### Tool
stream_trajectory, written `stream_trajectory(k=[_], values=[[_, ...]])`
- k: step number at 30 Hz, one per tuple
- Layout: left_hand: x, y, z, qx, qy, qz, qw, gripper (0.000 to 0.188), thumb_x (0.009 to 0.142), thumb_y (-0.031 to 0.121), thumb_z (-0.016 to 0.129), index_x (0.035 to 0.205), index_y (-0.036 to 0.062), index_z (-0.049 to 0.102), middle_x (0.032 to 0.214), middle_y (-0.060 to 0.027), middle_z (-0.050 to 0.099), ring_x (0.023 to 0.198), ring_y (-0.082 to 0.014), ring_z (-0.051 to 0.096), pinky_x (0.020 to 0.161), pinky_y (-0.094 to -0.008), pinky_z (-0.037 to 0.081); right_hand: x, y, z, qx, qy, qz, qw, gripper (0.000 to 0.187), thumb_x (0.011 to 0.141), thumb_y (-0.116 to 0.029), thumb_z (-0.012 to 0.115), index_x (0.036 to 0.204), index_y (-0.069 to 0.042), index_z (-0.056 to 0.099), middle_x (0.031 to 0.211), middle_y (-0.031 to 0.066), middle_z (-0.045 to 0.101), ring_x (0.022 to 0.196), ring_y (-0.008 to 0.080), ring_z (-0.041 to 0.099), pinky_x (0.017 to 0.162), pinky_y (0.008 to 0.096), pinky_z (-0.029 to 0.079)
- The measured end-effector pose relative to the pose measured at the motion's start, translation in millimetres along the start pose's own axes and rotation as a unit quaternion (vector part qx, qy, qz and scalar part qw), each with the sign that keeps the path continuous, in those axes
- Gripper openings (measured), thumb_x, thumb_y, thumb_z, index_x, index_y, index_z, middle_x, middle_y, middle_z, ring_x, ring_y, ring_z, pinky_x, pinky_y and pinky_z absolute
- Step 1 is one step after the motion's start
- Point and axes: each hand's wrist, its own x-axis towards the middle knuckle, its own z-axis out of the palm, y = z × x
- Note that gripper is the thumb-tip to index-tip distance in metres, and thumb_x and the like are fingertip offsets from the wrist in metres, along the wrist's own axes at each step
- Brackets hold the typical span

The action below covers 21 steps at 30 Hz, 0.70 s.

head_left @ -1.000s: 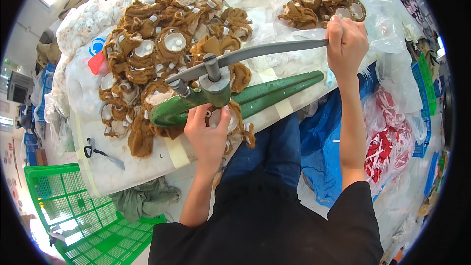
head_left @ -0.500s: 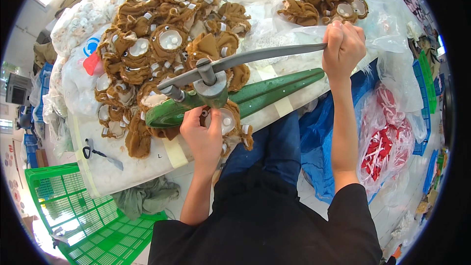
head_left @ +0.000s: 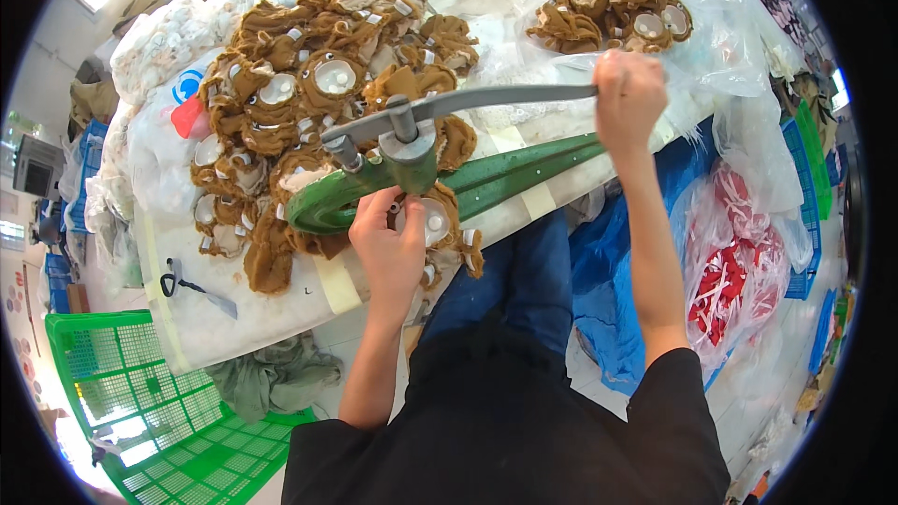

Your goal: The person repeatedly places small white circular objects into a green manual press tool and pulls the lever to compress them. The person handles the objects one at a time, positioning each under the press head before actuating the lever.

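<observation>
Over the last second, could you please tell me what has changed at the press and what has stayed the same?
The left hand has moved slightly up toward the press head, working the brown fabric piece beneath it. The right hand still grips the end of the grey lever, which sits much as before. The green press base and the pile of brown pieces are unchanged.

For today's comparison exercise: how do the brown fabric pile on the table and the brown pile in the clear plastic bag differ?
The brown fabric pile on the table is larger and lies open; the brown pile in the clear plastic bag is smaller and sits bagged. Both hold brown pieces with white round parts.
</observation>
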Motion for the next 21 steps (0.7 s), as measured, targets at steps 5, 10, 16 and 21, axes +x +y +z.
stream_trajectory(k=[5, 10, 16, 21], values=[[0.3, 0.4, 0.9, -0.005, 0.0, 0.02, 1.0, 0.013, 0.093, 0.002, 0.069, 0.103, -0.0041, 0.071, 0.095, -0.0062, 0.066, 0.078, -0.0116, 0.057, 0.069, -0.0272, 0.046, 63.6, -32.4, -60.7, 0.154, 0.035, -0.023, 0.987, 0.033, 0.1, -0.015, 0.044, 0.083, -0.004, 0.069, 0.082, 0.008, 0.067, 0.084, 0.0237, 0.063, 0.09, 0.0381, 0.044], [-11.8, 9.1, -5.2, -0.038, 0.013, 0.05, 0.998, 0.01, 0.096, 0.003, 0.068, 0.104, -0.0012, 0.073, 0.099, -0.0066, 0.069, 0.078, -0.0122, 0.06, 0.069, -0.0267, 0.047, -13.3, -106.2, -74.5, 0.347, -0.221, 0.088, 0.907, 0.032, 0.087, -0.021, 0.065, 0.112, -0.001, 0.067, 0.109, 0.0156, 0.068, 0.101, 0.0341, 0.066, 0.091, 0.0395, 0.052], [-59.4, 15.9, -14.2, -0.144, -0.039, 0.009, 0.989, 0.04, 0.098, 0.005, 0.061, 0.137, -0.0024, 0.054, 0.114, -0.012, 0.066, 0.098, -0.0171, 0.064, 0.089, -0.0289, 0.052, -93.9, -158.9, -69.8, 0.534, -0.461, 0.346, 0.618, 0.068, 0.09, -0.022, 0.078, 0.145, -0.001, 0.046, 0.13, 0.0205, 0.064, 0.121, 0.0272, 0.063, 0.103, 0.0366, 0.049], [-53.9, 21.6, -53.7, -0.124, 0.005, 0.054, 0.991, 0.047, 0.098, 0.012, 0.056, 0.143, -0.0028, 0.047, 0.116, -0.0148, 0.063, 0.092, -0.0157, 0.062, 0.08, -0.0291, 0.053, -24.0, -74.2, -65.5, 0.437, -0.265, 0.423, 0.748, 0.04, 0.099, -0.024, 0.067, 0.131, -0.001, 0.058, 0.114, 0.0064, 0.066, 0.11, 0.0155, 0.062, 0.098, 0.0303, 0.05]])
